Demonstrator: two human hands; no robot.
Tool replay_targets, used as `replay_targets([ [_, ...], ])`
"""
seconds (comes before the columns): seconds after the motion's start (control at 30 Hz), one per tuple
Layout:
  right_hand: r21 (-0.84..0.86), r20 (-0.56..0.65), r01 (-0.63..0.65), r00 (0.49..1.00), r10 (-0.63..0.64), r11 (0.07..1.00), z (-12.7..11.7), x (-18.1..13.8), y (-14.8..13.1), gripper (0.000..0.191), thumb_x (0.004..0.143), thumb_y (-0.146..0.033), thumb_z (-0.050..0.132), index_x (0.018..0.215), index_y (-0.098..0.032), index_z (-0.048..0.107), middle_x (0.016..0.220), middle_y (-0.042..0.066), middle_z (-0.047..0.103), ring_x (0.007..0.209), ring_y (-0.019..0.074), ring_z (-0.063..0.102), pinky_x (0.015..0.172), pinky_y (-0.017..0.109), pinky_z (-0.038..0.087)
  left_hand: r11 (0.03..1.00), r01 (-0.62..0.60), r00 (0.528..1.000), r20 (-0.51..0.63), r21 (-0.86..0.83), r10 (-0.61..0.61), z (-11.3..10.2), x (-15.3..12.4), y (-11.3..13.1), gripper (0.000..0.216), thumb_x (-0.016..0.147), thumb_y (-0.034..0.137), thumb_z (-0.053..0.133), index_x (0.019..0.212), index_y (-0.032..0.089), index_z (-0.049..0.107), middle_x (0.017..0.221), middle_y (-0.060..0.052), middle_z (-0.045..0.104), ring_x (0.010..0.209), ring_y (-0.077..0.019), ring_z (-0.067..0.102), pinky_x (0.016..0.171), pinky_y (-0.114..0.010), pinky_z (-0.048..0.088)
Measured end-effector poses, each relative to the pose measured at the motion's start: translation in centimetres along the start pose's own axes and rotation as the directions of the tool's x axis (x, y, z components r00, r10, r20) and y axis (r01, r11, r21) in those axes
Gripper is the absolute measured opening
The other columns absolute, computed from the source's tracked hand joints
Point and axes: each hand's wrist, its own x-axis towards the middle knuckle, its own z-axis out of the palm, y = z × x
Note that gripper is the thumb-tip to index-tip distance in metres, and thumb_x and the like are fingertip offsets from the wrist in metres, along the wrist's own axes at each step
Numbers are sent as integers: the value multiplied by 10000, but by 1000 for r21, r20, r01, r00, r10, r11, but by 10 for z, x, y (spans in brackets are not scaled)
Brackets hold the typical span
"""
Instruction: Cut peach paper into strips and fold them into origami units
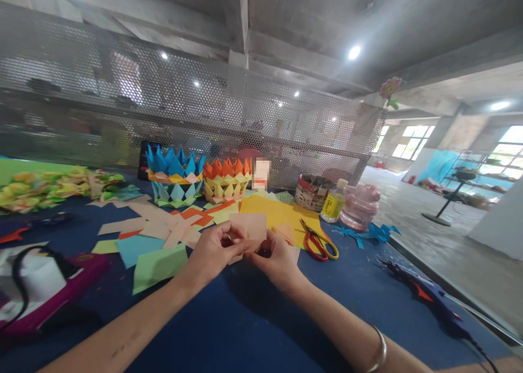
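Both hands meet at the middle of the blue table, pinching a small piece of pale pink paper [254, 225] that stands upright between them. My left hand [214, 248] grips its left and lower part with thumb and forefinger. My right hand [278, 261] is closed at its lower right edge, a silver bangle on that wrist. Yellow sheets [281, 212] lie just behind the hands. Red-and-yellow-handled scissors [316, 245] rest to the right of them. Cut strips of pale pink paper [157, 220] and a light green sheet [159, 267] lie to the left.
Folded-paper baskets, one blue-topped [175, 177] and one orange-topped [227, 179], stand behind. A glue bottle [334, 201], a round container [312, 192] and a pink jar [360, 207] stand at back right. A glue gun [427, 294] lies at right, a purple tissue box [77, 283] at left.
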Motion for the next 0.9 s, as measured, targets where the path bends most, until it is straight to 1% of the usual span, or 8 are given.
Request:
replay_targets([
  [0.13,-2,8,2,1000,-2,1000,0,-1,-1,282,634,-232,669,788,-182,439,588,-55,523,490,71,458,450,183,317,999,41,999,-16,-5,-41,-1,-1,2,286,639,269,660,890,175,560,684,22,619,588,-128,582,573,-239,456],
  [0.3,-2,2,3,1000,-3,1000,1,-1,-1,289,629,-220,673,754,-189,414,580,-56,526,493,75,468,449,182,314,995,100,994,-30,-28,-101,-2,-3,6,568,639,228,661,1163,171,449,623,25,646,570,-160,621,573,-265,474],
  [0.43,27,18,18,1000,-18,999,1,-1,-3,275,635,-201,664,796,-185,441,613,-47,541,516,79,476,474,190,331,994,107,991,-75,0,-107,-4,-1,10,746,621,236,694,1285,168,361,569,33,642,544,-173,630,560,-270,480],
  [0.5,12,13,19,1000,-19,1000,0,-1,-5,269,635,-197,664,797,-184,449,599,-52,534,505,75,465,472,188,325,991,128,990,-57,-28,-130,-5,0,11,780,630,242,698,1315,159,333,548,32,641,531,-172,633,572,-276,493],
  [0.63,-48,-18,11,1000,-12,999,-1,-1,-6,266,628,-205,671,766,-182,444,555,-66,510,477,67,444,457,184,305,961,192,980,-4,-200,-197,-5,3,11,763,677,230,664,1341,150,296,586,27,643,548,-166,646,611,-296,529],
  [0.7,-63,-32,7,999,-9,998,-1,-1,-6,276,625,-214,678,764,-184,441,547,-70,509,473,67,443,458,184,306,945,197,979,6,-261,-202,-4,4,9,685,728,221,608,1338,151,303,566,38,615,530,-155,636,618,-311,538],
  [0.8,-44,-56,-15,998,12,999,-2,-1,-5,294,630,-235,685,808,-183,457,559,-68,521,480,72,454,464,187,313,926,196,978,0,-324,-207,-5,4,8,561,766,244,572,1292,168,392,569,38,596,537,-139,623,627,-305,536],
  [0.9,-13,-89,-24,996,23,1000,-3,-1,-4,324,635,-269,692,855,-179,472,578,-56,535,500,82,473,469,192,324,894,237,972,90,-381,-219,-6,3,7,481,722,308,642,1173,183,530,702,-4,649,654,-140,629,683,-289,519],
])
